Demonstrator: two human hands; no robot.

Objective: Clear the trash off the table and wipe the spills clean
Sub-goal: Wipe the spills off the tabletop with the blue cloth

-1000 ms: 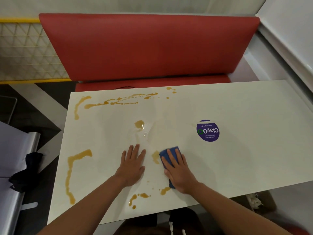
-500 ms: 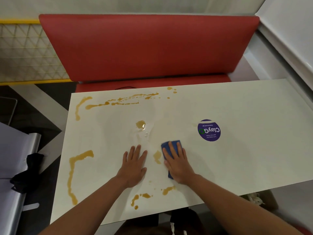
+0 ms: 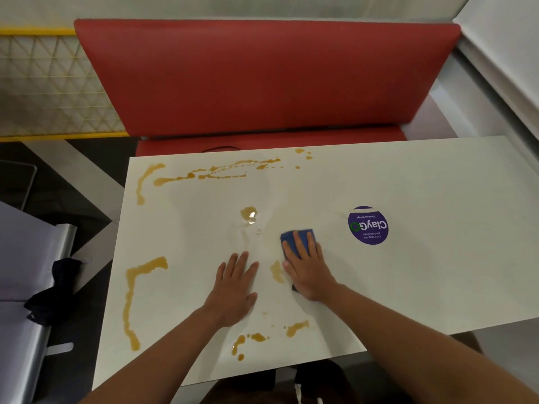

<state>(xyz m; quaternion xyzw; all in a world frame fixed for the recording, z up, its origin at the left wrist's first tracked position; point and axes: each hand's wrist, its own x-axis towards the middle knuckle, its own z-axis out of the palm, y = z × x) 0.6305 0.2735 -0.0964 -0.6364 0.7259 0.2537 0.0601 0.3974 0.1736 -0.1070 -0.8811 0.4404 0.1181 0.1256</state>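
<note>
Cloth [image 3: 297,239] is pressed flat on table [image 3: 437,272] by right hand [image 3: 306,269].
Left hand [image 3: 233,290] is laid flat, fingers spread, beside brown spills [image 3: 134,287].

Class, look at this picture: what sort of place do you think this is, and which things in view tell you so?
Probably a fast-food restaurant or canteen. A red padded bench seat faces a plain white table, and a round purple sticker on the table reads "ClayGo" and "Clean as you go".

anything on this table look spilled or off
Yes: amber-brown liquid spills streak the white rectangular table along its far edge, left side and near edge. The right hand presses a blue cloth.
</note>
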